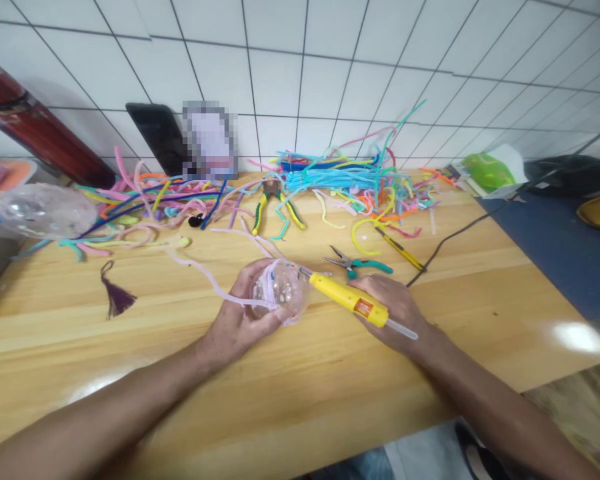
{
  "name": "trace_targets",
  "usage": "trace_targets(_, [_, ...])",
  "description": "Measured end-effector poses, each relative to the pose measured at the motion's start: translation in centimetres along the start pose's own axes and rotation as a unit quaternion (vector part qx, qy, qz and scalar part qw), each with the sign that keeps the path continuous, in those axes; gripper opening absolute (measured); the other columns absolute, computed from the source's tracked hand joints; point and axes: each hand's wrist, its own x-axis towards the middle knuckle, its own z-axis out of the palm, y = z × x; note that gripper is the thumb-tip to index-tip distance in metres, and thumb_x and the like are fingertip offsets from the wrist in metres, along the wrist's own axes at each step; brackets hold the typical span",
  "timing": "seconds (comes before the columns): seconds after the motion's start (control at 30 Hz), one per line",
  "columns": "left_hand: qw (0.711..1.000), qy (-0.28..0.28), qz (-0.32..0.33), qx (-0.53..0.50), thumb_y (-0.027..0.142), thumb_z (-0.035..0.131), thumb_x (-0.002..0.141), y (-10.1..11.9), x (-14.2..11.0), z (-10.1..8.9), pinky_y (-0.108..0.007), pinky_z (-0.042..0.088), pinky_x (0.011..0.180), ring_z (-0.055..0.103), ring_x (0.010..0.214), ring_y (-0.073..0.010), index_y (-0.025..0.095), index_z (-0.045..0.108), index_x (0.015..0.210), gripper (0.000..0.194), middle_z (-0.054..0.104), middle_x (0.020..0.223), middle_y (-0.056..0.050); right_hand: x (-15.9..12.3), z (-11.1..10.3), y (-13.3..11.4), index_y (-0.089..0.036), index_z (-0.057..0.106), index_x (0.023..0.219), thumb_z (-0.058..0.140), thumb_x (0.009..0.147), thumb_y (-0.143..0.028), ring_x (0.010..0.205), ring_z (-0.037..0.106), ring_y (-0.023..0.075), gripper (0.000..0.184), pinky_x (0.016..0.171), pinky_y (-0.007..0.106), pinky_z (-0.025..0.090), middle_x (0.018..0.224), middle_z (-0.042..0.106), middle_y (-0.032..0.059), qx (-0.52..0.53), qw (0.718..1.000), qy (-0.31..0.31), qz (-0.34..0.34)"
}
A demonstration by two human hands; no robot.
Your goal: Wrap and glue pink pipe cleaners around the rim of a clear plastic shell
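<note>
My left hand [245, 310] is closed around a clear plastic ball [289, 293], thumb in front and fingers behind. A pale lilac pipe cleaner [210, 277] wraps over the ball's left side, and its loose end trails up to the left. In my right hand [393, 307] is a yellow hot glue gun [350, 297], its nozzle touching or very near the ball's upper right side. A clear glue stick [403, 329] pokes out of the gun's back end. Just beyond the gun lie long-nose pliers [363, 263] with teal handles.
Heaps of coloured pipe cleaners [330, 179] line the wall, with yellow-green-handled pliers [275, 203] before them. A yellow craft knife [403, 248] and a black cable [447, 237] lie right. Left are a purple tassel [117, 293], a clear bottle [45, 210], a phone [157, 137] and a red flask [45, 123].
</note>
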Motion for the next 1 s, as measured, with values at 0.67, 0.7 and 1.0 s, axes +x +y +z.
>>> trace_targets(0.67, [1.000,0.002,0.008,-0.004,0.038,0.084,0.092,-0.24,-0.08,0.03,-0.044,0.055,0.111,0.066,0.132,-0.0289,0.028,0.050,0.149,0.068,0.063,0.147,-0.012,-0.15,-0.18,-0.03,-0.024,0.062,0.115,0.058,0.103,-0.015,0.074,0.075,0.0221,0.016,0.067,0.033,0.059,0.087,0.078,0.0037,-0.001,1.000,0.004,0.008])
trace_targets(0.7, [1.000,0.000,0.008,-0.002,0.038,0.084,0.092,-0.24,-0.09,0.01,-0.044,0.055,0.112,0.066,0.132,-0.0290,0.028,0.050,0.150,0.068,0.063,0.147,-0.012,-0.12,-0.19,-0.08,-0.024,0.062,0.115,0.057,0.103,-0.014,0.073,0.075,0.0219,0.016,0.067,0.033,0.059,0.087,0.078,0.0035,-0.003,1.000,0.001,0.007])
trace_targets(1.0, [1.000,0.000,0.014,0.013,0.039,0.084,0.091,-0.02,0.05,-0.04,-0.046,0.054,0.113,0.065,0.133,-0.0303,0.027,0.051,0.149,0.068,0.062,0.148,-0.013,-0.12,0.22,0.26,-0.023,0.061,0.113,0.059,0.102,-0.015,0.074,0.076,0.0216,0.014,0.069,0.033,0.060,0.086,0.078,0.0034,-0.014,1.000,0.011,0.007])
